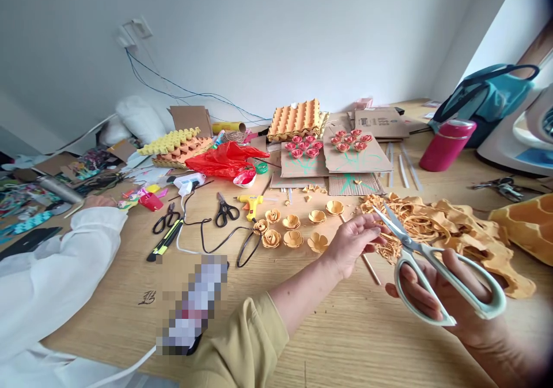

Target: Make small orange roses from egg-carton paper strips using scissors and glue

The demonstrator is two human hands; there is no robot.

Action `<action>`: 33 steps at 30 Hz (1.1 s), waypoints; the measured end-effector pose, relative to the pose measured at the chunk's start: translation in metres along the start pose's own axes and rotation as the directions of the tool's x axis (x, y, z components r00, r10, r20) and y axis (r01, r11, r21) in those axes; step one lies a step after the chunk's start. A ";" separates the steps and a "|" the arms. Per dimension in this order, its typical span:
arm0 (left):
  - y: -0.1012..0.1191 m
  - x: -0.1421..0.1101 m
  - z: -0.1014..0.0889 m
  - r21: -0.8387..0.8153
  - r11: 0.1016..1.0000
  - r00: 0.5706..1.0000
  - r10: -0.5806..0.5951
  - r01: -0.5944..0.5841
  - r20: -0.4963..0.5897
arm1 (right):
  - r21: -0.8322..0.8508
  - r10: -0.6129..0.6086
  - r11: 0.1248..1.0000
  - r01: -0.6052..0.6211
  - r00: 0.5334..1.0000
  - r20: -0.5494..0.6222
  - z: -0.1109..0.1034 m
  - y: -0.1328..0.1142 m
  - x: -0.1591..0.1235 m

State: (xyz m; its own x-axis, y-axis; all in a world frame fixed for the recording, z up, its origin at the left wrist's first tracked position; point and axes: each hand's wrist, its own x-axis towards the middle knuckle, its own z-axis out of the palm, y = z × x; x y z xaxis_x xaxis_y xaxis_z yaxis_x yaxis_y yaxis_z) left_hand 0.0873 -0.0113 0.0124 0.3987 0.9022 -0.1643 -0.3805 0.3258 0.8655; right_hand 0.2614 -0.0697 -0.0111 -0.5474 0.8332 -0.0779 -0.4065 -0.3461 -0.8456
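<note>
My right hand (pixel 464 304) grips a pair of scissors (pixel 425 248) with pale green handles. Fingers run through both handle loops, and the blades stand slightly apart, pointing up and left. Just left of the blade tips is my left hand (pixel 352 241), its fingers drawn together by a heap of orange egg-carton scraps (pixel 449 224). Whatever those fingers hold blends into the scraps behind them. Cut carton flower cups (pixel 293 239) lie in rows left of this hand, along with rolled carton roses (pixel 272 238). A thin wooden stick (pixel 371 270) lies below the left hand.
Behind are a yellow glue gun (pixel 250 205), black scissors (pixel 226 210), a yellow cutter (pixel 165 240) and cardboard with red flowers (pixel 356 155). A pink bottle (pixel 447 145) stands at right. A phone (pixel 196 307) lies in front. Another person's white sleeve (pixel 82 261) reaches in from the left.
</note>
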 end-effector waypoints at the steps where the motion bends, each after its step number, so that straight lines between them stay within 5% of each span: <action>1: 0.000 0.001 0.001 -0.011 1.000 1.000 0.016 -0.016 0.009 | 0.014 0.008 1.000 -0.008 1.000 0.004 0.001 0.000 0.000; 8: -0.014 0.011 0.007 -0.005 0.999 0.998 0.049 -0.050 -0.029 | 0.041 0.051 0.998 -0.052 0.998 0.023 0.003 0.000 0.001; 14: -0.016 -0.008 0.000 0.125 0.992 0.997 0.005 -0.015 0.078 | -0.041 0.008 0.999 -0.008 1.000 -0.003 0.003 -0.003 -0.005; 18: -0.001 -0.019 -0.014 -0.030 1.000 0.999 0.004 -0.006 -0.049 | -0.159 -0.048 0.986 0.051 0.999 0.021 0.012 0.000 -0.004; 21: 0.004 -0.021 -0.016 -0.150 0.987 0.998 -0.064 0.063 0.001 | -0.228 -0.067 0.971 0.073 0.997 0.033 0.010 0.012 -0.001; 27: -0.004 -0.025 0.000 -0.190 0.975 0.993 -0.113 0.118 0.034 | -0.252 -0.074 0.964 0.089 0.995 0.067 -0.007 0.033 0.000; 33: -0.003 -0.023 0.010 -0.189 0.980 0.997 -0.071 0.064 -0.031 | -0.244 -0.078 0.963 0.112 0.986 0.145 0.004 0.025 -0.005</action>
State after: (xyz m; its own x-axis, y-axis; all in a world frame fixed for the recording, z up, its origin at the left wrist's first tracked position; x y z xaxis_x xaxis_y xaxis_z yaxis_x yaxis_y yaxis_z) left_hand 0.0874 -0.0358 0.0185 0.3985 0.8853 -0.2399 -0.5050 0.4301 0.7484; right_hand 0.2504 -0.0845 -0.0299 -0.6141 0.7865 0.0656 -0.2745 -0.1349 -0.9521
